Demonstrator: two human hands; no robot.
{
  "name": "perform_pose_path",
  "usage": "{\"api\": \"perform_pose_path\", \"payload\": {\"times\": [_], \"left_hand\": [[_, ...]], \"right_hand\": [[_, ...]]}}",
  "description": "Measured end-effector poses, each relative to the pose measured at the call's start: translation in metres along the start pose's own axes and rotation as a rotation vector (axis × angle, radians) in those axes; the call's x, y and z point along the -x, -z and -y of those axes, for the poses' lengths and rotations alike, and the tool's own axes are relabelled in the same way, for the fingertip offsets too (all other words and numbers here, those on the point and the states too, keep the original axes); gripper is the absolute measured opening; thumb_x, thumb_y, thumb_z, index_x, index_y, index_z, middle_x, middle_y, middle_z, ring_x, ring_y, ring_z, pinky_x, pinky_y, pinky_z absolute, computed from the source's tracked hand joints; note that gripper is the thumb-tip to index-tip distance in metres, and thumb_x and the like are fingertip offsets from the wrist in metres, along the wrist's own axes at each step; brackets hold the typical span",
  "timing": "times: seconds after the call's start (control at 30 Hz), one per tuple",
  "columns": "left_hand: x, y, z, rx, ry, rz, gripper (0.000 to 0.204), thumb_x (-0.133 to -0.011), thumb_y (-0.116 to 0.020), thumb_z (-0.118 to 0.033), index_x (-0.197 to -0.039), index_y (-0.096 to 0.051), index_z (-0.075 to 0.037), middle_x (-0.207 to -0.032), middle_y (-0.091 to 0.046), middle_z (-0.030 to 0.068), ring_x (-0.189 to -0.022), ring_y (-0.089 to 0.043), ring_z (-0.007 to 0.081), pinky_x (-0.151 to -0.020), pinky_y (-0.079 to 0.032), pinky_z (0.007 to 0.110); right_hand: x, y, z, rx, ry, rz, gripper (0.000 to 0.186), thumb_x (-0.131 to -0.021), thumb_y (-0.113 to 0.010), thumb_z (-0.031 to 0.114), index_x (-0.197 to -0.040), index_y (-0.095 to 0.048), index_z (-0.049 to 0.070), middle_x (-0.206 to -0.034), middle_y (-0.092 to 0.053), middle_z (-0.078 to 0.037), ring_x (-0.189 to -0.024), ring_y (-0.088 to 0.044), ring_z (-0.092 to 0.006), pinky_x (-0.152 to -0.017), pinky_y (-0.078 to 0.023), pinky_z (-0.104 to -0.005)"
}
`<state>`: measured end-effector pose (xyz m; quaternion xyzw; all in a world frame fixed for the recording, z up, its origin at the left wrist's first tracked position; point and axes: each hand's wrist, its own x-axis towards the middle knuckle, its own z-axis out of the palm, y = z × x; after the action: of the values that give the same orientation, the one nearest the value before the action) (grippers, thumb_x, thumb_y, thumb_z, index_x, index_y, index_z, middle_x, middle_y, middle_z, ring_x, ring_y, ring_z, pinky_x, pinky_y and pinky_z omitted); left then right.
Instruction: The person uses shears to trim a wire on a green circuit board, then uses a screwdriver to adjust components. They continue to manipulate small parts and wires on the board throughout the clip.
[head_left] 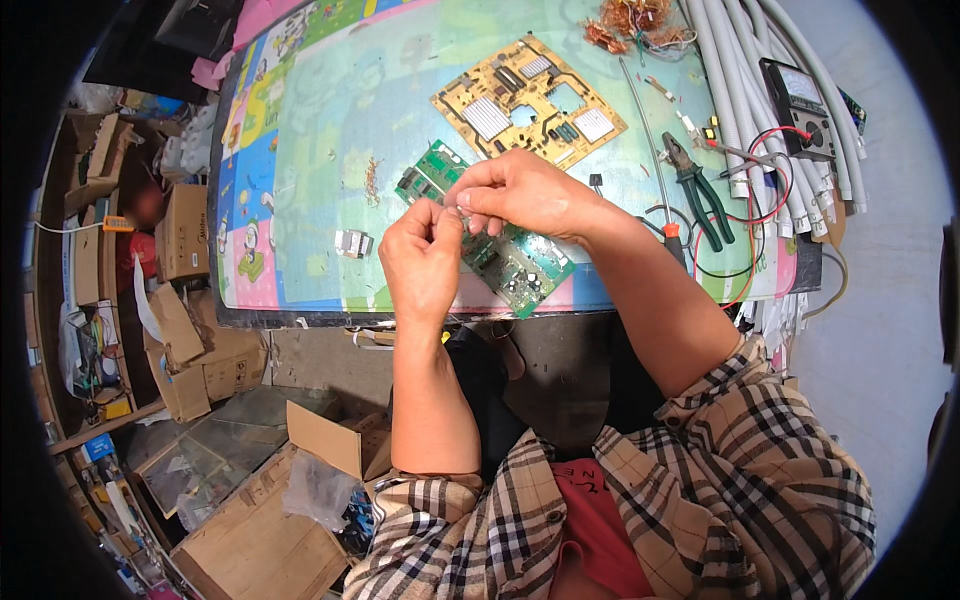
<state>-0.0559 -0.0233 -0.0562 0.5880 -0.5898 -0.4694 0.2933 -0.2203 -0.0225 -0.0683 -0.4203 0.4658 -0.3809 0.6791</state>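
My left hand (418,258) and my right hand (520,195) meet over a green circuit board (520,268) near the table's front edge. Both hands have thumb and fingers pinched together, almost touching each other. Whatever small thing lies between the fingertips is too small to make out. The hands hide the middle of the green board. Beyond them lies a yellow circuit board (530,100) with pale heat sinks and several components. A small grey metal part (353,243) sits left of my left hand.
Pliers (697,190) with dark green handles and a screwdriver (672,235) lie right of my right hand. An analog multimeter (797,108) with red and black leads rests on white tubes (735,90). Copper wire (640,22) is heaped at the back. Cardboard boxes (186,230) stand on the left.
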Motion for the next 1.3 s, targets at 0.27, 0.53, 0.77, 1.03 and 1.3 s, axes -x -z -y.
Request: {"api": "perform_pose_path", "payload": {"times": [0.27,0.53,0.77,1.03,1.3], "left_hand": [[0.001,0.000,0.001,0.117,-0.001,0.068,0.028,-0.083,-0.059,-0.007,-0.060,-0.044,-0.003,-0.054,-0.044,-0.0022,-0.052,-0.037,0.0058,-0.046,-0.031,0.026],[0.002,0.004,-0.004,0.132,0.019,0.049,0.027,-0.085,-0.057,-0.007,-0.061,-0.046,-0.004,-0.055,-0.049,-0.0011,-0.052,-0.040,0.0045,-0.045,-0.031,0.023],[0.002,0.004,-0.006,0.146,-0.016,0.066,0.028,-0.086,-0.057,-0.006,-0.060,-0.044,-0.005,-0.056,-0.047,-0.0023,-0.051,-0.038,0.0043,-0.045,-0.030,0.023],[0.002,0.005,-0.008,0.177,-0.008,0.042,0.028,-0.087,-0.056,-0.006,-0.062,-0.045,-0.006,-0.056,-0.046,-0.0024,-0.051,-0.038,0.0045,-0.046,-0.030,0.022],[0.002,0.011,-0.007,0.189,-0.010,0.037,0.022,-0.087,-0.055,-0.009,-0.066,-0.051,-0.004,-0.059,-0.052,0.0014,-0.055,-0.043,0.0070,-0.052,-0.033,0.023]], "right_hand": [[0.003,-0.001,0.013,0.169,-0.079,-0.155,0.025,-0.089,-0.061,0.022,-0.074,-0.056,0.003,-0.066,-0.056,-0.001,-0.058,-0.053,-0.0080,-0.049,-0.041,-0.0218],[0.002,-0.004,0.004,-0.141,-0.059,0.034,0.023,-0.094,-0.051,0.016,-0.096,-0.062,-0.004,-0.075,-0.059,-0.003,-0.064,-0.059,-0.0112,-0.055,-0.048,-0.0242],[0.004,0.002,0.009,-0.010,0.007,-0.106,0.020,-0.089,-0.061,0.016,-0.099,-0.064,-0.002,-0.076,-0.061,-0.004,-0.067,-0.059,-0.0094,-0.056,-0.046,-0.0224],[0.003,0.006,0.003,-0.060,-0.015,-0.014,0.021,-0.085,-0.065,0.015,-0.099,-0.067,-0.001,-0.075,-0.063,-0.003,-0.067,-0.055,-0.0075,-0.057,-0.046,-0.0223],[0.012,0.014,0.020,0.208,-0.119,-0.010,0.025,-0.087,-0.064,0.024,-0.081,-0.066,0.000,-0.070,-0.063,-0.003,-0.058,-0.055,-0.0073,-0.052,-0.045,-0.0225]]}}
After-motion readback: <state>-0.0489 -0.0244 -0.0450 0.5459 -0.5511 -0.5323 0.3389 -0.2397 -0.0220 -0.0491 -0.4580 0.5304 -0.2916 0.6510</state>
